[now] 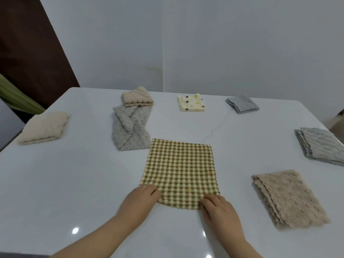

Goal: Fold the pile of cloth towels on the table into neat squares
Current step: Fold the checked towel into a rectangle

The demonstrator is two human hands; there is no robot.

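A green and cream checked towel (179, 168) lies spread flat in the middle of the white table (74, 174). My left hand (141, 197) grips its near left corner with curled fingers. My right hand (217, 206) grips its near right corner, and the near edge is bunched between the two hands. A grey fluffy towel (128, 130) lies crumpled and unfolded just behind and to the left of the checked one.
Folded towels ring the table: cream (43, 127) at left, beige (136, 96) behind the grey one, dotted yellow (190, 102) and grey (242, 103) at the back, grey (321, 145) at right, tan (288, 197) at near right. A thin cord (216, 127) crosses the tabletop.
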